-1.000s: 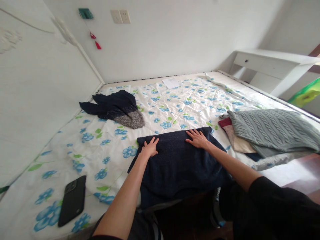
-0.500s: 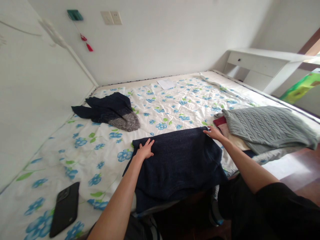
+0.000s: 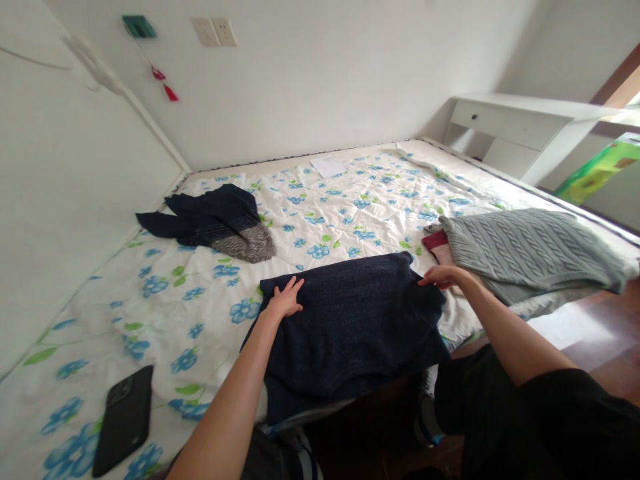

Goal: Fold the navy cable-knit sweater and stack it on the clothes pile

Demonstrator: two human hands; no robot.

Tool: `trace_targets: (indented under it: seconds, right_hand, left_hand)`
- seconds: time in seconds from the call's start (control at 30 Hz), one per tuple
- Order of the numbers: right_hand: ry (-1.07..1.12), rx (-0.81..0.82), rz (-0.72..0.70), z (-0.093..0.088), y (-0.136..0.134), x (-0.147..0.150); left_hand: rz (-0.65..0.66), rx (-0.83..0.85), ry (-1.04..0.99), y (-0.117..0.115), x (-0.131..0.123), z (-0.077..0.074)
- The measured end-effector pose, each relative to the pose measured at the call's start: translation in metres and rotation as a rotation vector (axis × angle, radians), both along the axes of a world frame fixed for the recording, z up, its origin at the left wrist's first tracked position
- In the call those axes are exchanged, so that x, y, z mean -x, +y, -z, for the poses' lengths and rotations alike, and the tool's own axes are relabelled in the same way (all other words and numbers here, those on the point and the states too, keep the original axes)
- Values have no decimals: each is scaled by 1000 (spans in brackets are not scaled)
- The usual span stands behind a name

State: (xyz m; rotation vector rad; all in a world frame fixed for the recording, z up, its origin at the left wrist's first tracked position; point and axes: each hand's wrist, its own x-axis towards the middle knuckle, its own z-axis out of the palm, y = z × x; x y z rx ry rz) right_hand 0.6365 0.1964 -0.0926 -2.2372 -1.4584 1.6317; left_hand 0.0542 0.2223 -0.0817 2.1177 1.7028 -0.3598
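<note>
A dark navy sweater (image 3: 345, 327) lies folded at the front edge of the bed, its lower part hanging over toward my legs. My left hand (image 3: 286, 300) rests flat on its far left corner with the fingers spread. On the right side, my right hand (image 3: 440, 276) has its fingers pinched on the sweater's edge, just below the far right corner. Both forearms reach across from the near side. What lies under the sweater is hidden.
The flowered sheet (image 3: 200, 320) covers the bed. A navy and grey knit garment (image 3: 220, 223) lies far left, a black phone (image 3: 123, 421) near left. Grey cable-knit clothing (image 3: 520, 250) is piled at right. Paper (image 3: 328, 167) lies by the wall; a white desk (image 3: 510, 127) stands beyond.
My right hand has moved from the sweater's far right corner down along its right edge, drawing that edge slightly. My left hand stays on the left corner. The view has shifted slightly.
</note>
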Motion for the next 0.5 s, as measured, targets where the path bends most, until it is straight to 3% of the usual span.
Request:
trace_targets:
  seconds: [0.13, 0.33, 0.5]
  right_hand:
    - [-8, -4, -50, 1, 5, 6]
    - [251, -434, 129, 6, 18, 30]
    - [434, -399, 157, 6, 19, 44]
  left_hand:
    - [-9, -7, -26, 0, 1, 1]
    - [-29, -6, -33, -1, 0, 2]
    - [3, -33, -38, -2, -2, 0]
